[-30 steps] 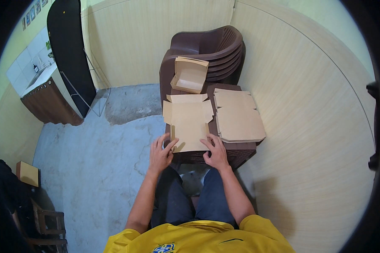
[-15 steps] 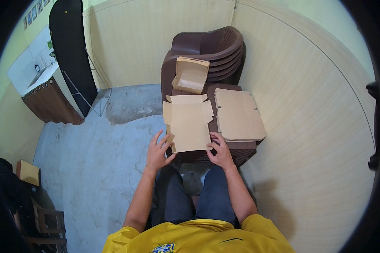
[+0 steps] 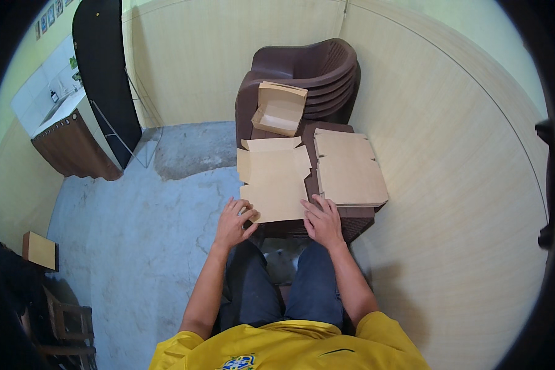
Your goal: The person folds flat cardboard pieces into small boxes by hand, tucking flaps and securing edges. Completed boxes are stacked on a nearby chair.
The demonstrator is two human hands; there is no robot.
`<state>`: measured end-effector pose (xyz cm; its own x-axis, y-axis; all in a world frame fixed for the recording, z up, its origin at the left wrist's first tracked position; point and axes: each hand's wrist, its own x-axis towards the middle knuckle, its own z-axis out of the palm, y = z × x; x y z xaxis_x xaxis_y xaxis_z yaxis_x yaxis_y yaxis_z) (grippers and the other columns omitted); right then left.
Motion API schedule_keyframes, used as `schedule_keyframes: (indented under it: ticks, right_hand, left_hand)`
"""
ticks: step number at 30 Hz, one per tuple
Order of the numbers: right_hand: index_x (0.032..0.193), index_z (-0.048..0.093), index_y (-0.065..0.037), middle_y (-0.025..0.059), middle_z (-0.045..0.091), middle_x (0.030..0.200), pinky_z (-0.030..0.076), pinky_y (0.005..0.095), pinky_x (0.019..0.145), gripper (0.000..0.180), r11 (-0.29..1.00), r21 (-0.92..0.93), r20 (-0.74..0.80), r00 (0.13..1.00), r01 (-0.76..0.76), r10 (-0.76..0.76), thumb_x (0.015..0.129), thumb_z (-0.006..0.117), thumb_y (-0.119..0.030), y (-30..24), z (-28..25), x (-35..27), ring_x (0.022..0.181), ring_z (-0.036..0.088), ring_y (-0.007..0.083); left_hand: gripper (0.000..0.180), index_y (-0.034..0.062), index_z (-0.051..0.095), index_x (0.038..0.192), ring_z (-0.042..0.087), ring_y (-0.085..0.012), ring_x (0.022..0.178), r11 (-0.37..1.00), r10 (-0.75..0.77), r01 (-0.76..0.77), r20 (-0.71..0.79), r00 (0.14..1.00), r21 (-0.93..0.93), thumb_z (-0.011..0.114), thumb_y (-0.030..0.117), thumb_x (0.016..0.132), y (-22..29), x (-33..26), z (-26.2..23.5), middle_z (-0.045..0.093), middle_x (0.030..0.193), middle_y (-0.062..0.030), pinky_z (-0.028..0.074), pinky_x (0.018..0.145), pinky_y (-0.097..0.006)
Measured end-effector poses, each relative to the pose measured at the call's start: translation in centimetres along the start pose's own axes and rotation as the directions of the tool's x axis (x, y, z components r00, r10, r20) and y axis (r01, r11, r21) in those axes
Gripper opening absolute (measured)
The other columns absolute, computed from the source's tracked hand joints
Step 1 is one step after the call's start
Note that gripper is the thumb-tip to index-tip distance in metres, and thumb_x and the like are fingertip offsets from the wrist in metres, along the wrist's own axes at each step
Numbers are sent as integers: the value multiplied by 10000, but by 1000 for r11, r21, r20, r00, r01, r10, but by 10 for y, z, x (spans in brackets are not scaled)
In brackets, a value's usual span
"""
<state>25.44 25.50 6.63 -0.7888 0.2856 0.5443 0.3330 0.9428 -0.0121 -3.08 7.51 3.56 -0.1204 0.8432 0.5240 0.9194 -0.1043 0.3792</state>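
Note:
A flat, unfolded cardboard box blank (image 3: 274, 179) lies in front of me on a stack of brown plastic chairs (image 3: 245, 106). Raised flaps stand along its far edge, and notches cut into its sides. At its near left corner is my left hand (image 3: 233, 223), fingers bent over the side edge and thumb apart below. My right hand (image 3: 324, 223) rests at the near right edge, its fingers stretched out and touching the card. Neither hand is wrapped round anything. The side flaps under my fingers are partly hidden.
To the right sits a pile of flat cardboard blanks (image 3: 351, 169). A folded, opened cardboard box (image 3: 280, 111) stands behind. The pale panelled wall (image 3: 450, 185) runs close on the right. A small cardboard-coloured box (image 3: 40, 251) and a wooden chair (image 3: 71, 320) are at the far left.
My right fingers have stretched out and moved further up the right edge. My left fingers have bent inward over the left corner, and the small near left flap no longer sticks up.

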Motion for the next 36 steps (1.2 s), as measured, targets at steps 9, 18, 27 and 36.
schedule_keyframes:
  ticks: [9, 18, 27, 36]
  right_hand:
    - [1027, 729, -121, 44, 700, 1224, 462, 489, 1072, 240, 978, 158, -42, 989, -135, 144, 867, 851, -254, 5, 4, 0, 1255, 606, 307]
    - [1020, 736, -89, 58, 685, 1170, 458, 473, 1004, 173, 960, 187, 129, 974, -208, 186, 964, 756, -252, 12, 4, 22, 1243, 591, 288]
    - [926, 782, -96, 67, 679, 1099, 449, 480, 950, 213, 926, 80, 285, 898, -370, 335, 924, 793, -309, 13, 9, 44, 1151, 618, 294]
    - [946, 810, -124, 71, 709, 1105, 487, 528, 1007, 279, 838, 135, 390, 806, -529, 446, 873, 864, -388, 30, 18, 56, 1195, 648, 298]
  left_hand:
    - [273, 138, 751, 1041, 637, -334, 1260, 994, -106, 107, -55, 993, 25, 851, 337, 884, 21, 5, 0, 678, 1228, -74, 401, 1143, -742]
    - [233, 103, 777, 1012, 645, -322, 1152, 967, -248, 239, 101, 964, 92, 799, 331, 967, 29, 29, -8, 700, 1145, -38, 426, 1073, -746]
    - [298, 3, 762, 841, 634, -377, 1087, 882, -454, 460, 76, 888, -103, 880, 276, 858, 15, 38, 8, 718, 1046, -144, 548, 921, -477]
    - [508, 67, 670, 1237, 562, -383, 1248, 810, -580, 536, -190, 792, -236, 922, 168, 807, 21, 31, 31, 632, 1241, -148, 468, 1108, -473]
